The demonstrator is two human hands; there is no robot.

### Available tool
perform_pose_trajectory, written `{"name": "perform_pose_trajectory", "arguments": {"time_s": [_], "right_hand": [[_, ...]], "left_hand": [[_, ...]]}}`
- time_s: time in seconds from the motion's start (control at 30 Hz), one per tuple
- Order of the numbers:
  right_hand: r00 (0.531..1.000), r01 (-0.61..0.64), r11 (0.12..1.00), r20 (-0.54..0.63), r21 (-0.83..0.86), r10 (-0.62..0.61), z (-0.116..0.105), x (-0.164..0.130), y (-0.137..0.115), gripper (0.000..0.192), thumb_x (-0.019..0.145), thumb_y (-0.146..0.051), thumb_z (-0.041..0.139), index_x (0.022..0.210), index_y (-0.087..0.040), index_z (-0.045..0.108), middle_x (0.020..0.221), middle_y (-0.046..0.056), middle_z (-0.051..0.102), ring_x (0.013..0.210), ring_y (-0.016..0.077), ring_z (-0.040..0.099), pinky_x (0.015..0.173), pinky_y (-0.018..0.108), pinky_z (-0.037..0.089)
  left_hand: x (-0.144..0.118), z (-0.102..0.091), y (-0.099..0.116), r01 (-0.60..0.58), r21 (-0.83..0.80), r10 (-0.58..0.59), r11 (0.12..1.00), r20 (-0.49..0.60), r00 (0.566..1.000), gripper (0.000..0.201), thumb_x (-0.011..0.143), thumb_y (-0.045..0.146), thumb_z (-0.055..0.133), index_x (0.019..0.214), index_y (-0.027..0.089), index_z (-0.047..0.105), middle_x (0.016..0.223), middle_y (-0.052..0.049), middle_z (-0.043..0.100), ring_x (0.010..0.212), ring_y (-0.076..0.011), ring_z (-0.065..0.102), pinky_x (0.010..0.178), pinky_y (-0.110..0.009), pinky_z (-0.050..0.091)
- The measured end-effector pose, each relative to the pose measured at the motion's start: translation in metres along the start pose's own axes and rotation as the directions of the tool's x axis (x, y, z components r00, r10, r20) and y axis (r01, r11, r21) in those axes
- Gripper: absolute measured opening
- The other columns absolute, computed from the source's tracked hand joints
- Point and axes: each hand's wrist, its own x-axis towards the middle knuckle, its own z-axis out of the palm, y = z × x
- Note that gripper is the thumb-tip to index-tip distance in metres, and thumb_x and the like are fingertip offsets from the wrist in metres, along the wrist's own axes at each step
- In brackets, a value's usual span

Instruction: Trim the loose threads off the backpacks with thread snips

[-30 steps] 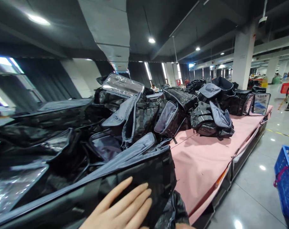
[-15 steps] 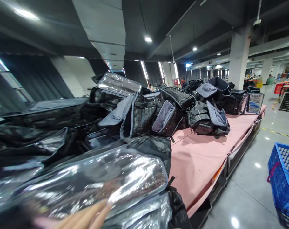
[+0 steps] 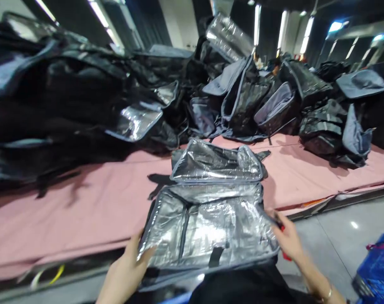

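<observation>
An insulated bag (image 3: 211, 228) with a silver foil lining lies opened up at the table's front edge. Its foil-lined lid (image 3: 217, 162) is folded back, away from me. My left hand (image 3: 128, 266) grips the bag's left wall, thumb on the inside and the other fingers mostly hidden behind it. At the right wall, my right hand (image 3: 287, 238) is closed on the edge, slightly blurred. A small red and black object (image 3: 285, 255) shows at that same hand; its kind is not clear.
Several dark camouflage bags (image 3: 250, 93) with grey linings are heaped along the back of the pink-covered table (image 3: 100, 202). Another dark pile (image 3: 78, 97) rises at the left. A blue plastic crate (image 3: 377, 270) stands on the floor at the right.
My view has swung down and to the left. One hand was blurred over shiny foil material; now both hands are at the sides of the opened insulated bag.
</observation>
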Motion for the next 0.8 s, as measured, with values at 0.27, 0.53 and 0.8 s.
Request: {"name": "perform_pose_trajectory", "arguments": {"time_s": [0.27,0.53,0.8], "right_hand": [[0.93,0.011,0.998,-0.366,-0.061,-0.033,-0.016,-0.029,0.01,0.022,0.076,-0.026,0.061,0.094,-0.014,0.061,0.097,0.01,0.067,0.089,0.0234,0.064,0.077,0.036,0.051],[0.964,0.264,0.949,0.01,-0.171,-0.267,-0.015,-0.051,0.006,0.012,0.075,-0.015,0.059,0.087,-0.017,0.063,0.108,0.011,0.065,0.105,0.0284,0.059,0.086,0.039,0.047],[0.974,0.223,0.939,0.031,-0.263,-0.223,-0.012,-0.055,0.003,0.012,0.076,-0.016,0.056,0.086,-0.018,0.062,0.111,0.01,0.064,0.101,0.0252,0.061,0.079,0.032,0.047]], "left_hand": [[-0.135,0.011,-0.003,0.487,-0.382,-0.546,0.786,-0.057,0.836,0.074,0.068,0.058,0.057,0.133,0.026,0.041,0.123,-0.006,0.057,0.111,-0.0305,0.054,0.096,-0.043,0.041],[-0.155,0.005,-0.024,0.503,-0.799,-0.652,0.329,0.194,0.733,0.076,0.063,0.052,0.069,0.131,0.025,0.046,0.129,-0.004,0.053,0.118,-0.0279,0.048,0.098,-0.035,0.041],[-0.163,0.011,-0.029,0.477,-0.59,-0.65,0.651,-0.109,0.752,0.046,0.067,0.055,0.062,0.092,0.017,0.06,0.08,-0.001,0.058,0.072,-0.0162,0.054,0.07,-0.028,0.047]]}}
